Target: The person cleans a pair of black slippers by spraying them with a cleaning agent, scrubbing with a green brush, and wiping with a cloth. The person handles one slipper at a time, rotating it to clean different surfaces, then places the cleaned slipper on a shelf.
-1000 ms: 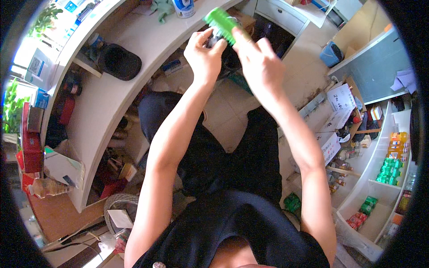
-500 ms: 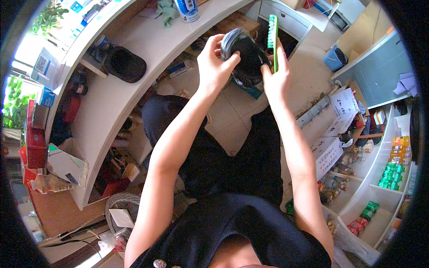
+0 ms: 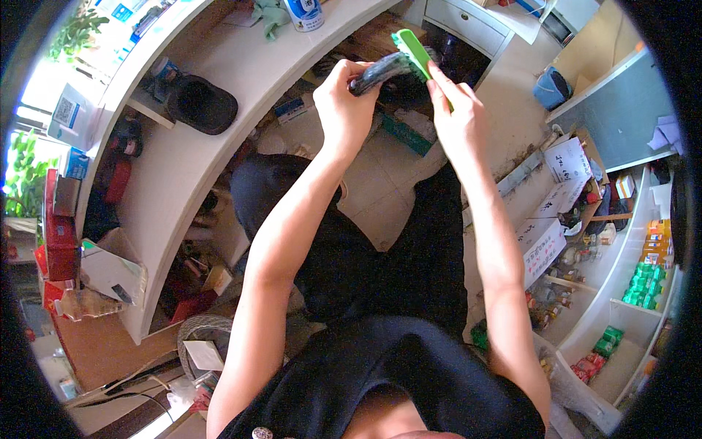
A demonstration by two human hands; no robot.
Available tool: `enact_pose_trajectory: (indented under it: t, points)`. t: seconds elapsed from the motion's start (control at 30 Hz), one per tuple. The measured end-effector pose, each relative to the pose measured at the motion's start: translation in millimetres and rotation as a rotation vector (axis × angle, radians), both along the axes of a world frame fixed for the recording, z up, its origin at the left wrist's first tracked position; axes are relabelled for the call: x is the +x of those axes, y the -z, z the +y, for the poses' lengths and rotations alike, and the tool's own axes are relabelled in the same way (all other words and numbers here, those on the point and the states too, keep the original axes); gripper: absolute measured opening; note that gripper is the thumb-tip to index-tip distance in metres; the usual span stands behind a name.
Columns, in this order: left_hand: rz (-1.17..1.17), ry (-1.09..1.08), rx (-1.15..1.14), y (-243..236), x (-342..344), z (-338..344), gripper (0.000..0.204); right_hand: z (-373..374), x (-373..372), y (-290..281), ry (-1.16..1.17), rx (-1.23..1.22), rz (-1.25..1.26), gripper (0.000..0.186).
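In the head view, the left hand (image 3: 344, 111) is curling its fingers closed around the near end of a dark curved item (image 3: 380, 73), perhaps a piece of footwear. The right hand (image 3: 461, 110) is keeping its fingers closed along the handle of a green brush (image 3: 414, 51), whose bristle side is facing the item and seems to be touching it. Both are hanging in the air off the table (image 3: 161, 197), beyond its inner edge.

The work is looking like brushing in mid-course: the item is being gripped and the bristles are lying against it. Which parts are finished and which are waiting is not showing, since the brush and left hand are covering much of the surface.

On the table, a black oval item (image 3: 201, 104) is lying near the inner edge. Toward the far end, a white-and-blue can (image 3: 304, 13) is standing close to that edge, with a pale green cloth (image 3: 270, 18) just left of it. A teal box (image 3: 407, 134) is sitting on the floor below the hands. Off to the right, a blue bucket (image 3: 545, 93) is standing well apart, and green bottles (image 3: 643, 285) are filling part of a white shelf (image 3: 621, 316). Nothing visible is blocking the brush.
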State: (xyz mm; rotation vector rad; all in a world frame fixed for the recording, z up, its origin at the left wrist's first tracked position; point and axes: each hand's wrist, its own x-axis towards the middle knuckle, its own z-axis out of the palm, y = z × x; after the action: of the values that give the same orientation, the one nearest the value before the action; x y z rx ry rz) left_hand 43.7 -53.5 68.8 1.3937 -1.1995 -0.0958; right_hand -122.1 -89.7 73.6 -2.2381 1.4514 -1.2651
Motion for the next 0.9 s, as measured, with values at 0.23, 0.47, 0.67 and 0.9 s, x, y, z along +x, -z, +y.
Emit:
enact_pose_trajectory:
  t: [0.23, 0.47, 0.67, 0.9]
  points:
    - [0.048, 0.050, -0.075, -1, 7, 5, 0.023, -29, -28, 4, -0.041, -0.017, 0.064, 0.029]
    - [-0.032, 0.037, -0.097, 3, 10, 9, 0.022, 13, -12, -26, -0.136, -0.148, 0.125, 0.025]
    - [-0.049, -0.027, 0.035, -5, 12, 5, 0.022, 29, -13, -27, -0.200, -0.157, 0.080, 0.024]
    - [0.002, 0.103, -0.156, 5, 18, 5, 0.022, -18, -35, -7, -0.121, 0.042, 0.014, 0.028]
